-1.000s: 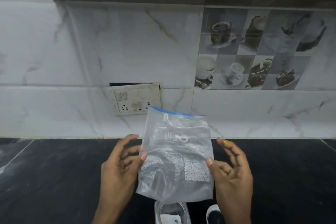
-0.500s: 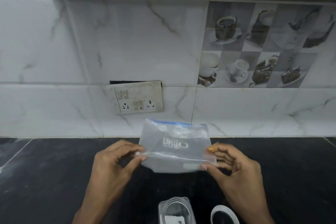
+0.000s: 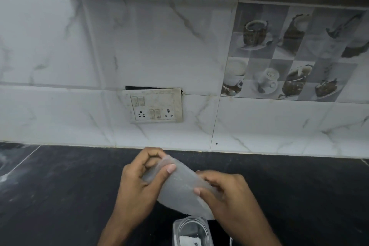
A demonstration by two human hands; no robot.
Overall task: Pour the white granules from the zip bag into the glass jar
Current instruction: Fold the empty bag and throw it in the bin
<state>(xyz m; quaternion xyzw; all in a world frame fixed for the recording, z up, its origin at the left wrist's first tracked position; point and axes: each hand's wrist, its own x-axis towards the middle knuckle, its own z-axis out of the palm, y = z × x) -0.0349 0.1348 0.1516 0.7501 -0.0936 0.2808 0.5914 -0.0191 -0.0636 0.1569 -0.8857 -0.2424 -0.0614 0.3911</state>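
Tipped down from its level hold half a second earlier, the clear, crumpled plastic zip bag (image 3: 179, 187) sloped toward its lower corner. The left grip (image 3: 139, 181) pinched the raised end, fingers curled round the plastic. The right grip (image 3: 227, 195) clamped the lower edge just above the mouth of the clear glass jar (image 3: 191, 229) on the black stone desk (image 3: 60, 195). A few white granules (image 3: 188, 238) lay inside the jar. Pouring looked nearly done; next would likely come a shake, with the corner kept over the mouth.
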